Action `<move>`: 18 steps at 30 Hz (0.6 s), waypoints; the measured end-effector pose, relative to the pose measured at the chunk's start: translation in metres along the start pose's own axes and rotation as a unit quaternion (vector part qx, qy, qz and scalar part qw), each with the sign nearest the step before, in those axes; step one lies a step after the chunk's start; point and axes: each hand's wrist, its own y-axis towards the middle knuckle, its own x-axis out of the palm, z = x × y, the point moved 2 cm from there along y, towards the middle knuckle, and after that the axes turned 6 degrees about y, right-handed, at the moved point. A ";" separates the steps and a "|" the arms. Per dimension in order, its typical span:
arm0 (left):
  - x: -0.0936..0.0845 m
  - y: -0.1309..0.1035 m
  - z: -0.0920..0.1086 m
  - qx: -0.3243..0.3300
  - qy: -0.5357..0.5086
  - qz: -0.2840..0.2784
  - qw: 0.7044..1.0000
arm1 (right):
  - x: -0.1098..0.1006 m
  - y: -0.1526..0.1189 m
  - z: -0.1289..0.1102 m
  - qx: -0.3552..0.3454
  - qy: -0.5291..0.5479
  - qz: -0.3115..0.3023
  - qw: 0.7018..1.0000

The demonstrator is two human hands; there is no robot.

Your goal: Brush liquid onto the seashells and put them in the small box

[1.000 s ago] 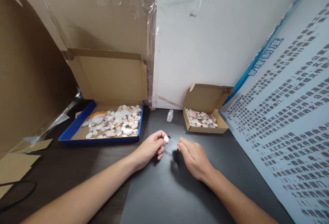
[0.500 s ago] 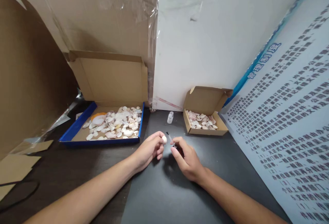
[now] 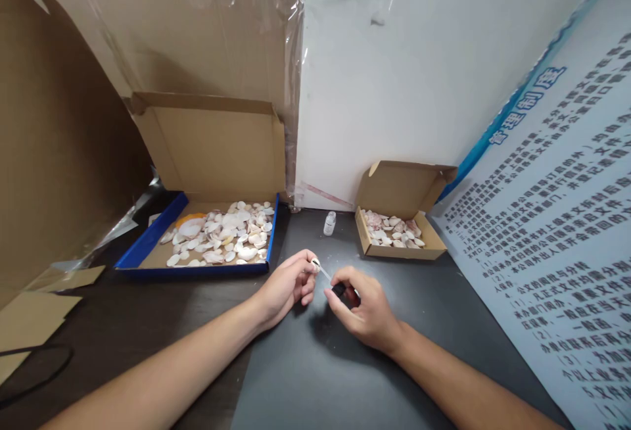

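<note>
My left hand pinches a small whitish shell between thumb and forefinger. In my right hand is a small brush applicator with a black cap and a thin clear stem. The dark tip of the stem lies against the shell. Behind my hands a small clear glass bottle with a pale label stands upright and uncapped on the dark mat.
A blue-edged box holding many shells is at the left, lid raised. An open cardboard box of shells sits at the right. Cardboard pieces and a black cable lie far left.
The brush tip has moved left and down onto the shell, and my right hand has turned so the black cap shows. My left hand has stayed nearly still. The view has shifted slightly.
</note>
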 end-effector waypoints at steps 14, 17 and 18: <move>0.000 0.000 0.002 0.000 -0.013 0.019 1.000 | 0.004 0.001 -0.008 -0.060 -0.053 -0.003 0.997; -0.001 0.000 0.002 0.005 -0.019 0.020 1.000 | 0.006 0.000 -0.008 -0.056 -0.086 -0.020 0.994; -0.002 0.001 0.002 0.008 -0.021 0.020 1.000 | 0.007 0.000 -0.008 -0.048 -0.097 -0.018 0.994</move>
